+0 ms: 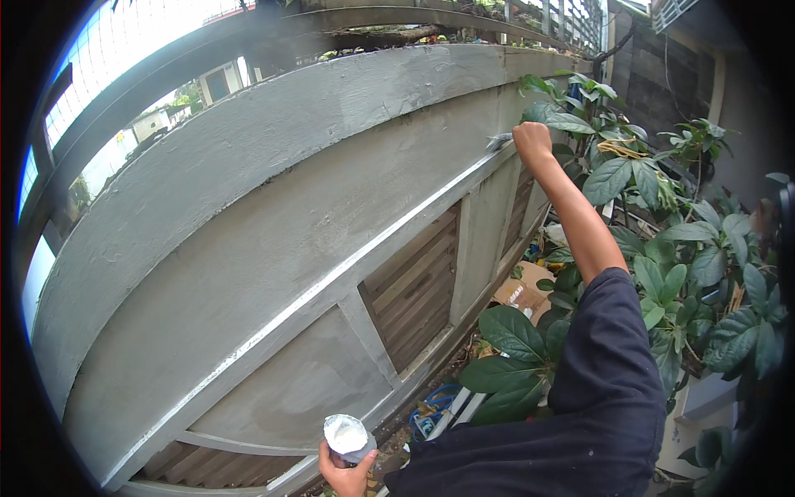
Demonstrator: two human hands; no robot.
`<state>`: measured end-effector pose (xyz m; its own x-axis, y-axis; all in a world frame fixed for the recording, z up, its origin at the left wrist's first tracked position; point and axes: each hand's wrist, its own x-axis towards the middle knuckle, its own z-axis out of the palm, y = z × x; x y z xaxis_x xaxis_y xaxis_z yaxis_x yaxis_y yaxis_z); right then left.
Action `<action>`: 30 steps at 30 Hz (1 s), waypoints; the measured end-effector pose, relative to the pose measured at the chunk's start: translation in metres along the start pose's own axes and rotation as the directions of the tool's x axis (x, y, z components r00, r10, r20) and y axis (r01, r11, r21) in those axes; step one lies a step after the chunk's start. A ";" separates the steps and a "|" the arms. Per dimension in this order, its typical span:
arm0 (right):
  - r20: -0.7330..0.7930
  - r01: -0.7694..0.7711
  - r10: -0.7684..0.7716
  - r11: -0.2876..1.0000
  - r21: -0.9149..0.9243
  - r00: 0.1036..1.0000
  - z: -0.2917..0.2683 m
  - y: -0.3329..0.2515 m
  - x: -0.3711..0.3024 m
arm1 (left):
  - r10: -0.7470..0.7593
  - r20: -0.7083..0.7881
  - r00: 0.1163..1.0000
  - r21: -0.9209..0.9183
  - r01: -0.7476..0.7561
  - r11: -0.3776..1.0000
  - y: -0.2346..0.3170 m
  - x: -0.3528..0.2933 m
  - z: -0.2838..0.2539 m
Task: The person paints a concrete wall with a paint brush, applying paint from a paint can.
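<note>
My left hand (344, 475) is wrapped round a small cup (361, 453) with white paint in it, low in the view near the wall's foot. Stretched far forward, my right hand (532, 142) is closed in a fist round a paintbrush (499, 141). The brush's tip is at the narrow ledge (389, 238) that runs along the grey wall (273, 228). A bright white stripe of paint lies along this ledge, from the lower left up toward the brush. The brush handle is mostly hidden in my fist.
Leafy plants (609, 178) crowd the right side, close to my right arm. Brown slatted panels (418, 286) sit below the ledge. A cardboard piece (523, 291) and a blue coiled hose (432, 407) lie at the wall's foot. Metal railing (166, 70) tops the wall.
</note>
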<state>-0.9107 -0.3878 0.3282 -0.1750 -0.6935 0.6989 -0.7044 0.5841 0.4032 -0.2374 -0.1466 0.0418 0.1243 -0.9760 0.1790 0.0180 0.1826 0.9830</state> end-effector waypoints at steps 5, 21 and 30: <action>-0.027 0.380 -0.394 0.901 -0.210 0.919 -0.061 -0.053 -0.040 | -0.048 0.141 0.989 0.060 0.040 0.997 -0.014 0.009 -0.009; 0.138 0.112 -0.115 0.993 0.034 0.984 0.011 0.048 -0.026 | -0.050 0.252 0.966 0.005 0.051 0.999 0.002 0.015 0.026; -0.018 0.539 -0.562 0.784 0.309 0.827 -0.093 -0.025 -0.077 | -0.080 0.254 0.964 0.026 0.075 0.997 -0.008 0.018 0.027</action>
<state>-0.8158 -0.3097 0.3200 0.2631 -0.8942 0.3622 -0.8588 -0.0461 0.5102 -0.2625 -0.1691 0.0387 -0.1335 -0.9855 0.1045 0.0015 0.1052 0.9944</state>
